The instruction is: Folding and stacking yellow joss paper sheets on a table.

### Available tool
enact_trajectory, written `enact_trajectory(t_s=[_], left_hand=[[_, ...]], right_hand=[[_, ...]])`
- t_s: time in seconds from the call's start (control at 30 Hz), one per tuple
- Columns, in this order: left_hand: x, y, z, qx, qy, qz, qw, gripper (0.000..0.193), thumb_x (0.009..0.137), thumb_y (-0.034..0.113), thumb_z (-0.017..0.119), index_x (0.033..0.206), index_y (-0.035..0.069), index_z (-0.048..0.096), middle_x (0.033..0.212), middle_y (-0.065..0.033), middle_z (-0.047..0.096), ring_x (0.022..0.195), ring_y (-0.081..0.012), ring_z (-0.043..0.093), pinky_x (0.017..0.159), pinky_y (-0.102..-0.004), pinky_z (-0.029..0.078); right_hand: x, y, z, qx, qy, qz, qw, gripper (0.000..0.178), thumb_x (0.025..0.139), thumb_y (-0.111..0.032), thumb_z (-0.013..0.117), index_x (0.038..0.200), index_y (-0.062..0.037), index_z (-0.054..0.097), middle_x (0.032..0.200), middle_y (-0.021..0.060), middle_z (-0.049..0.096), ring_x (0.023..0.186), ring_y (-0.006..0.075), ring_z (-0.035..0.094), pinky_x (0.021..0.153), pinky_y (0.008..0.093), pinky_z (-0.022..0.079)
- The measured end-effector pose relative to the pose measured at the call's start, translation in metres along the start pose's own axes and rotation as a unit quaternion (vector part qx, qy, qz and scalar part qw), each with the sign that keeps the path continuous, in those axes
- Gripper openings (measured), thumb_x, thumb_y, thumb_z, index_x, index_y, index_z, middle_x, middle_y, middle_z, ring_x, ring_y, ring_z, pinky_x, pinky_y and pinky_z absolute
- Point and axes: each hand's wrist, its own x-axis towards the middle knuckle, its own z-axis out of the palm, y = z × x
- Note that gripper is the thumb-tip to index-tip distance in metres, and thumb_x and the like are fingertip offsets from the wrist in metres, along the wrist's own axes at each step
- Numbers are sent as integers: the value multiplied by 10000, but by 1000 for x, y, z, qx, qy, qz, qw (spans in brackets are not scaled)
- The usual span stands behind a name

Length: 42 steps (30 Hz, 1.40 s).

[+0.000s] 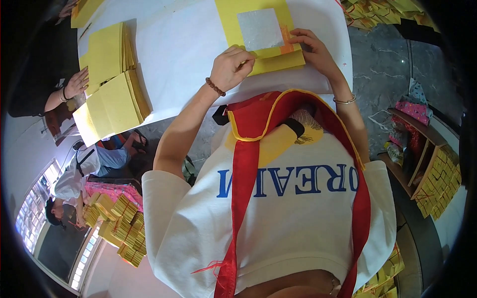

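Shirt (298,223), hands (232,68) at yellow paper (276,63) edges, white tabletop (174,49) spreading left

**Bearing yellow paper on a white desk (174,64)**

Spreads pale and smooth beneath everything. Carries, near the front edge, a yellow sheet (228,25) with a silver square (261,29) and an orange strip (286,48), near end folded over. Supports two thick yellow stacks at the left, a farther stack (105,54) touching a nearer stack (112,104). Bears more yellow paper (85,14) in the far left corner, cut off by the frame.
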Motion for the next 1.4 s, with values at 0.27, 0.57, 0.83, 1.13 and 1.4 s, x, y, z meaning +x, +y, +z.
enact_trajectory(t_s=[0.27, 0.57, 0.83, 1.13, 1.4], left_hand=[[2, 2, -4, -2, -12, -24, 1000, 93, 755, 96, 584, 809, 41, 637, 723, -87, 609, 702, -250, 584, 635, -337, 478], [5, 18, 0, 59, -1, 18, 998, 198, 757, 136, 617, 948, 86, 636, 881, -93, 608, 747, -249, 578, 659, -344, 487], [7, 13, 2, 254, -108, 174, 945, 442, 710, 213, 686, 1141, 198, 590, 1146, -44, 532, 937, -237, 508, 788, -347, 417], [14, 9, -6, 209, -137, 168, 953, 497, 662, 306, 707, 1134, 194, 598, 1131, -32, 537, 961, -218, 491, 811, -347, 396], [16, 0, -10, 136, -97, 159, 973, 290, 789, 168, 613, 1073, 116, 595, 1187, -79, 524, 882, -251, 562, 729, -352, 474]], right_hand=[[0, 1, 4, 7, 20, 2, 1000, 353, 742, 27, 572, 1064, -106, 627, 1244, 46, 465, 1191, 202, 422, 980, 291, 350], [2, 8, 4, -12, 24, -31, 999, 291, 771, -7, 580, 1037, -109, 640, 1231, 31, 469, 1131, 169, 452, 925, 278, 379], [0, -3, 7, 42, 35, 24, 998, 224, 835, -97, 593, 1055, -93, 638, 1194, 40, 476, 1070, 150, 484, 896, 263, 399], [1, -2, 8, 53, 49, 13, 997, 222, 839, -89, 600, 1058, -83, 635, 1181, 30, 476, 1076, 136, 484, 902, 262, 403], [1, -3, 2, 78, 26, 43, 996, 236, 841, -106, 604, 1075, -79, 623, 1182, 24, 483, 1067, 136, 487, 901, 252, 398]])
